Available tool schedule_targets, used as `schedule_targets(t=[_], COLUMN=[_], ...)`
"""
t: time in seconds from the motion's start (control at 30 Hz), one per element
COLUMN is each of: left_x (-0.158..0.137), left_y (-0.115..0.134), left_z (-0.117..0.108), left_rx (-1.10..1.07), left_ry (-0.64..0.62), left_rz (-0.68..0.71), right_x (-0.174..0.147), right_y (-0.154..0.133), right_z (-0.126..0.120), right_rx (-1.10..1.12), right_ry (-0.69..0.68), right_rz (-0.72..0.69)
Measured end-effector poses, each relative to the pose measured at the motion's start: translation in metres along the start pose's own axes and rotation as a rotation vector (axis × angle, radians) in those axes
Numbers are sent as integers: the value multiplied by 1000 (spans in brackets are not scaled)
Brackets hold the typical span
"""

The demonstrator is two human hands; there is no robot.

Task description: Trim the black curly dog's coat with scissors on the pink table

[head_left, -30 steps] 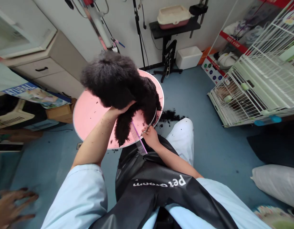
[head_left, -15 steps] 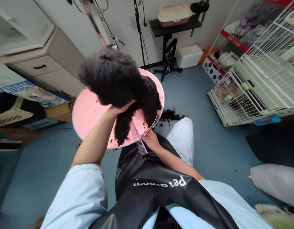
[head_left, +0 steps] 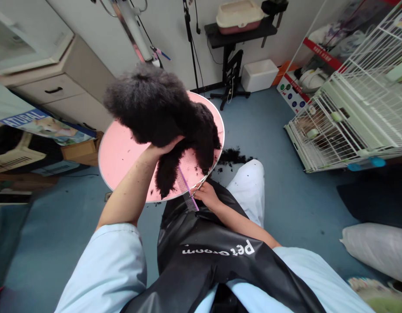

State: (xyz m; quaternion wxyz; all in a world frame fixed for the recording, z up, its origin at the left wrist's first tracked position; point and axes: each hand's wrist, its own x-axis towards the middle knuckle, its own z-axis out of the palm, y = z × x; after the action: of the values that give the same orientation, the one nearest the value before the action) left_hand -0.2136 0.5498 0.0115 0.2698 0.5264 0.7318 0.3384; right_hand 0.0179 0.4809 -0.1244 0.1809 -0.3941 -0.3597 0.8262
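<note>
A fluffy black dog (head_left: 149, 98) stands on the round pink grooming table (head_left: 118, 161), its head end toward the left. My left hand (head_left: 163, 148) is closed under its chest or neck, the fingers partly hidden in fur. Low at the table's near rim, my right hand (head_left: 205, 194) grips a pair of scissors (head_left: 201, 183), whose blades point up toward the dog's rear leg. A purple-backed comb (head_left: 189, 191) lies against the same hand, slanting from the table over my apron; whether the fingers hold it too, I cannot tell.
Cut black hair (head_left: 235, 156) lies on the blue floor right of the table. A white wire cage (head_left: 321, 134) stands at the right. Drawers (head_left: 62, 89) are at the left, and a black stand (head_left: 227, 39) bears a litter box (head_left: 239, 17) at the back.
The dog's head has shifted slightly left. My right hand has moved a little to the left with the scissors, and the comb has shifted slightly left too. My left hand keeps its hold.
</note>
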Motion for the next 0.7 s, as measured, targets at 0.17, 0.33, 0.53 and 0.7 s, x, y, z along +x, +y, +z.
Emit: schedule_targets(t=[0.17,0.33,0.53,0.7], left_x=[0,-4,-11,-17], left_y=[-5,-7,-11,-13], left_z=[1,1,1,2], left_rx=[17,53,178,257], left_ry=[35,80,119,197], left_rz=[-12,-9,-87,-247], right_x=[-3,-2,8,17], right_y=[-1,-8,-41,-62], right_z=[-2,-18,-47,-62], right_rx=[24,-56,-415,-585], right_ry=[-30,-86,-145,-229], right_rz=[17,-52,-316,-359])
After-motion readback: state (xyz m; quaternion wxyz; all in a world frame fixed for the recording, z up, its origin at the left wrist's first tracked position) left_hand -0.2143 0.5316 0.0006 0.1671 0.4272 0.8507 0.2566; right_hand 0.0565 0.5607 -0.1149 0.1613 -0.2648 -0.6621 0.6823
